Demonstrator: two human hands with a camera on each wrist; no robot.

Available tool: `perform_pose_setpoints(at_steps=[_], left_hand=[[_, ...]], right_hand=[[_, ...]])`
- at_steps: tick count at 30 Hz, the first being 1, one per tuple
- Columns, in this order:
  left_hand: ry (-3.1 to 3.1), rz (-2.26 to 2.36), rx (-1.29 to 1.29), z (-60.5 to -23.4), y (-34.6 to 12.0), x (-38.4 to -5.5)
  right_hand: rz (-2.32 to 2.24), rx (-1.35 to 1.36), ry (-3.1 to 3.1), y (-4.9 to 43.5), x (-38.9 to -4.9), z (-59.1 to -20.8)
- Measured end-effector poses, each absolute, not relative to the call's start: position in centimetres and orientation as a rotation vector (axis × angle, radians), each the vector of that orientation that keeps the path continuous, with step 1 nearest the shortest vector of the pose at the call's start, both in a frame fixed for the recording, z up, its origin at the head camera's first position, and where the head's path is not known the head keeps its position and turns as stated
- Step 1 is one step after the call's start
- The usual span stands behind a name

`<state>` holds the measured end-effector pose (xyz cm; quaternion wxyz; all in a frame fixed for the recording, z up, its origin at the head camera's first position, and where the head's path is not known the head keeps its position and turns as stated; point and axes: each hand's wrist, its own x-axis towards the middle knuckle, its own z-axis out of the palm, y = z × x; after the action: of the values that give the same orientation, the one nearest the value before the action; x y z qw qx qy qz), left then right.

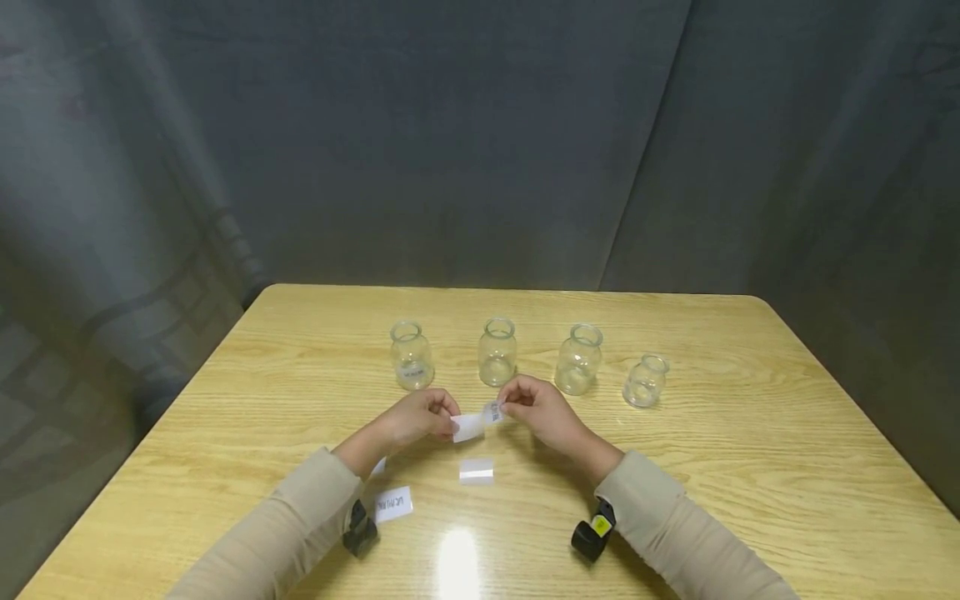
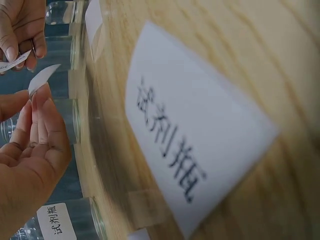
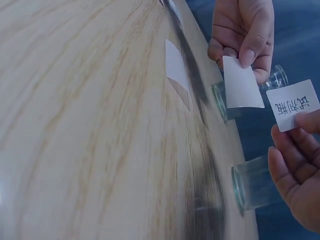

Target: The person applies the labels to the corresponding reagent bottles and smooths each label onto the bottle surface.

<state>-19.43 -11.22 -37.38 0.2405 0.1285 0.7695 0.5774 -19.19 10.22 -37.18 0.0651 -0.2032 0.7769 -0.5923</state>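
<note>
Over the middle of the table, my left hand (image 1: 418, 417) pinches a blank white piece of paper (image 3: 241, 85) between thumb and fingers. Facing it, my right hand (image 1: 543, 414) pinches a small white label (image 3: 292, 105) with black handwritten characters. In the right wrist view the label and the blank piece are side by side, with a narrow gap. The leftmost glass jar (image 1: 412, 354) bears a similar written label (image 2: 56, 221). Another written label (image 2: 195, 120) lies on the table beside my left wrist.
Right of the labelled jar, in a row, stand two more tall glass jars (image 1: 497, 354) (image 1: 577, 362) and a smaller jar (image 1: 645, 383). A white strip (image 1: 477, 472) lies before my hands. Part of another white piece (image 1: 379, 466) shows past my left wrist. Grey curtains surround the wooden table (image 1: 750, 467).
</note>
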Motion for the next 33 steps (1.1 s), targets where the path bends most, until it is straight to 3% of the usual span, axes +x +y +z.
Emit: perform_pose_setpoints(at_steps=[33], left_hand=[[2.197,1.671,0.448,-37.2,-9.1,-19.3]], right_hand=[[-1.79,-0.609,2.357,9.4,-19.3,-37.6]])
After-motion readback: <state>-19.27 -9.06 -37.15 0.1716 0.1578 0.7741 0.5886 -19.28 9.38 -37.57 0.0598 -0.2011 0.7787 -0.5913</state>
